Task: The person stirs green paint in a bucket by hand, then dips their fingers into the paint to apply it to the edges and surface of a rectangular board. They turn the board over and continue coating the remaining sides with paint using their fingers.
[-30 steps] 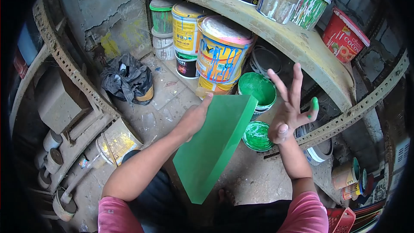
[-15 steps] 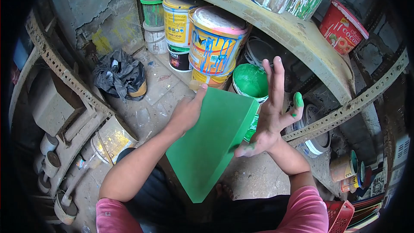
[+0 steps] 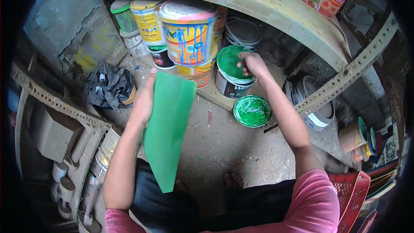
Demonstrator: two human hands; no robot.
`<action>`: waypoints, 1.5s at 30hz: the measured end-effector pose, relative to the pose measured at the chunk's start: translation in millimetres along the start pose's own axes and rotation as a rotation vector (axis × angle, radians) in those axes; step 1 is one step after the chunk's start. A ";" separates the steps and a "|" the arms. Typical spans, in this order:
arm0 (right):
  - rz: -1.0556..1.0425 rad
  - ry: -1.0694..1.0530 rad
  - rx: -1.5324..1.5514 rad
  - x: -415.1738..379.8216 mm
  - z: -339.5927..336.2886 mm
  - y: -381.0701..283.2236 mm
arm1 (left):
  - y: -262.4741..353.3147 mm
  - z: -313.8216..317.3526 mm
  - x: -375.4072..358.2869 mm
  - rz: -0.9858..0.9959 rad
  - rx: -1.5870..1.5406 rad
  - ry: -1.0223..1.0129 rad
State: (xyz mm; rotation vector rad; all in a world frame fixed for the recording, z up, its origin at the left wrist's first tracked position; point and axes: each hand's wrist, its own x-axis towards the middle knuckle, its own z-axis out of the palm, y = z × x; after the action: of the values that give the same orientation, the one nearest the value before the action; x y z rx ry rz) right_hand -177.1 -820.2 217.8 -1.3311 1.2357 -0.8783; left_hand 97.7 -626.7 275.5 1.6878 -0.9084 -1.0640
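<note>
My left hand [image 3: 143, 101] grips a green-painted board [image 3: 168, 129] along its left edge, holding it upright above my lap. Part of that hand is hidden behind the board. My right hand [image 3: 252, 65] hovers over the mouth of a paint bucket [image 3: 235, 87], its fingers loosely bent and apart. Green paint [image 3: 230, 58] shows inside the bucket, just beyond the fingertips. On the floor in front of the bucket lies a round lid [image 3: 252, 111] smeared with green and white.
Stacked paint buckets [image 3: 189, 39] stand left of the green one, below a curved shelf [image 3: 241, 0]. A black plastic bag [image 3: 110, 86] sits at the left. Perforated metal bars [image 3: 345, 77] cross on both sides. A red crate [image 3: 351, 198] is at the lower right.
My right hand has moved from beside the board to over the paint bucket. The board has swung left and turned narrower to the view, still in my left hand.
</note>
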 end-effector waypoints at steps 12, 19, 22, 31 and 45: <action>0.182 -0.318 -0.879 117.2 5.6 62.1 | 1.5 10.9 3.9 -0.112 -0.014 0.053; 0.351 -0.551 -1.094 145.8 2.2 75.2 | -9.3 7.4 12.7 -0.146 -0.002 0.087; 0.381 -0.568 -1.061 159.5 -0.2 87.6 | -18.2 3.1 21.1 -0.133 0.044 0.123; 0.408 -0.586 -1.139 153.0 2.2 87.6 | -12.4 8.7 21.7 -0.185 0.015 0.122; 0.331 -0.436 -1.151 124.6 0.6 53.2 | -6.0 9.2 16.9 -0.195 -0.016 0.095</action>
State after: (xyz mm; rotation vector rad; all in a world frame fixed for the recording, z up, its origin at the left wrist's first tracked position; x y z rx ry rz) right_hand -162.6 -935.6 148.2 -1.9467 1.5792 0.4763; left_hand 95.8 -642.9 263.7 1.8257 -0.6835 -1.1057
